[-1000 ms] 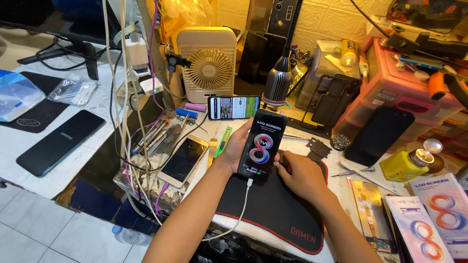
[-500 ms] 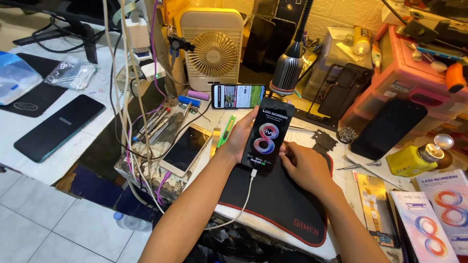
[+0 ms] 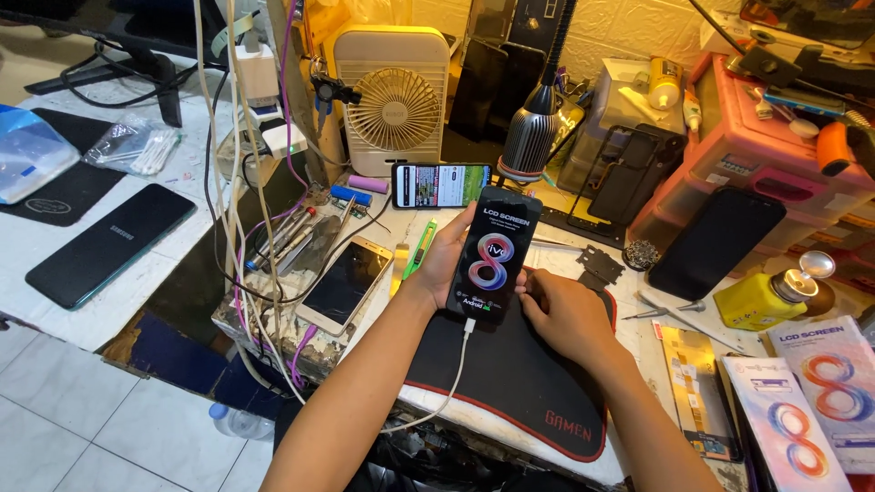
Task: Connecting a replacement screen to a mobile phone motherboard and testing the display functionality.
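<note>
Glass-fronted and black, the phone (image 3: 493, 255) is sitting upright in my left hand (image 3: 444, 260), just above the black mat (image 3: 510, 383) with the red edge. My left fingers are curling round its left side and back, closed on it firmly. My right hand (image 3: 567, 314) is hovering at the phone's right edge, fingers bent and lightly touching the side; it's not gripping anything. I'm judging this phone as light but stiff, slick on the face and easy to crack, so I'm holding it by the side edges, not the screen. Its display is glowing with a big colourful figure, and a white cable (image 3: 453, 378) is hanging from its lower end, trailing across the mat.
</note>
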